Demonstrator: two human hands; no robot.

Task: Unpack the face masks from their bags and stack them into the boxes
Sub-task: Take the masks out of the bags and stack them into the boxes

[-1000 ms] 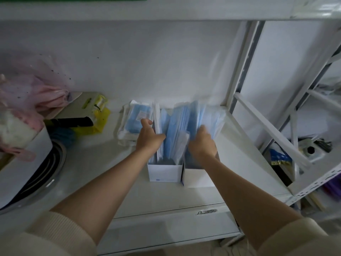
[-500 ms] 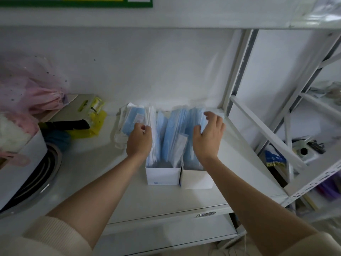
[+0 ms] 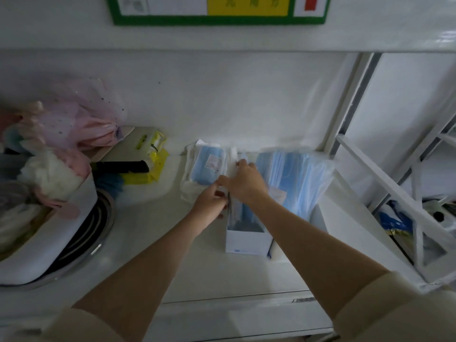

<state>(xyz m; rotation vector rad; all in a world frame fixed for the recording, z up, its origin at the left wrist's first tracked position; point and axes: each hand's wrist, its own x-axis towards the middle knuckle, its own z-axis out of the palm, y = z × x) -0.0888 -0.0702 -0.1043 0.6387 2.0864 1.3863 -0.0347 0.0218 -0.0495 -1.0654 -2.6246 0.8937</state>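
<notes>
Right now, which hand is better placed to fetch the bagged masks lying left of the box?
Probably the left hand: it sits beside the bagged masks, while the right hand reaches across above the box.

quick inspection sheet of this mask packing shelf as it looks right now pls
surface: white shelf, partly bare
job's things: white box with masks upright; bagged masks to its left; loose blue masks on the right
clutter: pink bag, yellow packet, white tub
grippers: left hand and right hand both pinch masks above the box
cables: nothing seen
surroundings: white rack frame, green-edged sign
</notes>
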